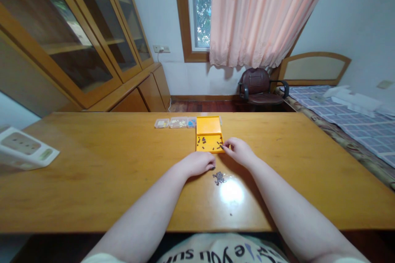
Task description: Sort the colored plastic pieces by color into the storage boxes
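Observation:
A yellow-orange box [209,148] lies open on the table, its lid [208,125] raised at the back. Several small dark pieces [204,140] are scattered inside. At the box's right front corner, my right hand [237,151] pinches a small dark piece [221,146] between thumb and finger. My left hand [199,163] rests on the table just in front of the box, fingers closed with a small dark piece [213,168] at their tips. Between my forearms sits a loose pile of dark pieces [219,178], too small to name exactly.
Clear plastic boxes [178,122] with pale and blue bits stand left of the lid on the wooden table [108,181]. One loose dark piece [231,214] lies near the front edge. A white device [26,148] stands at far left. Beyond are a chair [258,84] and bed [354,111].

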Motion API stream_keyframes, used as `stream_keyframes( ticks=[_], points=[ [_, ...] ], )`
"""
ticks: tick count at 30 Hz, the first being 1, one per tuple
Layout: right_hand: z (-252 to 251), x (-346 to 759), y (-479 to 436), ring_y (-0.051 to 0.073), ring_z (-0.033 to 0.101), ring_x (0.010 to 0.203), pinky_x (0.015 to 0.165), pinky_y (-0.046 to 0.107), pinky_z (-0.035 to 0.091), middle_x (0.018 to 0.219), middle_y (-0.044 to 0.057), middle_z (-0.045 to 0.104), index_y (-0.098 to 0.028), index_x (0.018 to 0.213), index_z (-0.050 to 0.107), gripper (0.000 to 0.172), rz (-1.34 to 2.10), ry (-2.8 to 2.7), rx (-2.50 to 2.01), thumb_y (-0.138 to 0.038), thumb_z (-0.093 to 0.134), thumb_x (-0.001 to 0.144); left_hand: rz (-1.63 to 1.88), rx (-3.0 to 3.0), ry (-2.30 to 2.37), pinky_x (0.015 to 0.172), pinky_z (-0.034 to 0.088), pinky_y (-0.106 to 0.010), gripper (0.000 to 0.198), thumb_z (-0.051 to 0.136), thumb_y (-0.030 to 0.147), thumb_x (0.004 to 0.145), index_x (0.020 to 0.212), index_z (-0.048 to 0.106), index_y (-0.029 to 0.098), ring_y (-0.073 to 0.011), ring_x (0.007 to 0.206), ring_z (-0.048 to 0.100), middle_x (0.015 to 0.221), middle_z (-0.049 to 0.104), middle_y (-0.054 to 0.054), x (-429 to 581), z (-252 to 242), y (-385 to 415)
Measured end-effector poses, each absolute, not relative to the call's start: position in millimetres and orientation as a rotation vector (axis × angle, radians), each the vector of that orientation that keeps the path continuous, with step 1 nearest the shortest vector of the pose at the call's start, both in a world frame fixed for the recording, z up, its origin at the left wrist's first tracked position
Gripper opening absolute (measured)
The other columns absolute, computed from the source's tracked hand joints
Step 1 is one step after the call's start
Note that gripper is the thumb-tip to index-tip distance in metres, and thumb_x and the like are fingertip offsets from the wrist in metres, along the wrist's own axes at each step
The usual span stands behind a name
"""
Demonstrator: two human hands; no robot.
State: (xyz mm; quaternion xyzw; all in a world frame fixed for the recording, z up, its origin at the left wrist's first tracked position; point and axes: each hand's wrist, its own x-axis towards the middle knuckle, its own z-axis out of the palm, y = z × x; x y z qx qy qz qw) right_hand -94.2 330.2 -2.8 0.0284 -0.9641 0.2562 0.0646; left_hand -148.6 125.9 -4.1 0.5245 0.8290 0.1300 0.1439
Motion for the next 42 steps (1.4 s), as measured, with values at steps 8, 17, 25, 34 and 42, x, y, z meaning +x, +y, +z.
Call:
stream_keyframes(
  ticks=[8, 17, 25, 34, 42],
  points=[
    [2, -92, 333, 0.015, 0.058, 0.078, 0.072, 0.026, 0.042, 0.089, 0.006, 0.068, -0.018, 0.092, 0.069, 0.02, 0.746, -2.919, 0.184, -0.029, 0.052, 0.085, 0.621, 1.398, 2.633, 0.079, 0.046, -0.026, 0.016, 0.048, 0.023, 0.088, 0.096, 0.062, 0.021, -0.0164, 0.087, 0.061, 0.097, 0.067, -0.002, -155, 4, 125],
    [10, -76, 308, 0.013, 0.056, 0.067, 0.058, 0.022, 0.035, 0.078, 0.0, 0.066, -0.02, 0.085, 0.066, 0.027, 0.876, -3.21, 0.574, -0.038, 0.073, 0.065, 0.656, 1.127, 2.936, 0.091, 0.046, -0.031, 0.025, 0.047, 0.019, 0.088, 0.107, 0.063, 0.019, -0.0189, 0.101, 0.059, 0.11, 0.064, -0.006, -166, -4, 121],
    [4, -71, 298, 0.013, 0.052, 0.066, 0.056, 0.022, 0.034, 0.081, 0.0, 0.063, -0.02, 0.091, 0.062, 0.042, 0.814, -3.285, 0.696, -0.032, 0.08, 0.056, 0.61, 1.233, 2.658, 0.073, 0.046, -0.025, 0.016, 0.051, 0.023, 0.083, 0.089, 0.065, 0.02, -0.0158, 0.081, 0.06, 0.091, 0.066, -0.003, -158, 9, 119],
    [-15, -85, 302, 0.014, 0.054, 0.074, 0.066, 0.023, 0.039, 0.086, 0.003, 0.064, -0.017, 0.084, 0.062, 0.016, 0.969, -3.087, 0.509, -0.023, 0.069, 0.071, 0.553, 1.199, 2.276, 0.058, 0.04, -0.022, 0.033, 0.075, 0.032, 0.059, 0.086, 0.059, 0.02, -0.0145, 0.07, 0.058, 0.081, 0.064, 0.002, -149, 1, 124],
    [13, -76, 320, 0.013, 0.052, 0.059, 0.05, 0.023, 0.033, 0.073, 0.0, 0.063, -0.019, 0.087, 0.059, 0.052, 0.977, -3.432, 0.332, -0.041, 0.083, 0.047, 0.504, 1.158, 2.31, 0.056, 0.039, -0.021, 0.028, 0.073, 0.025, 0.062, 0.088, 0.063, 0.02, -0.0139, 0.068, 0.059, 0.081, 0.065, 0.001, -143, 3, 128]
  ],
)
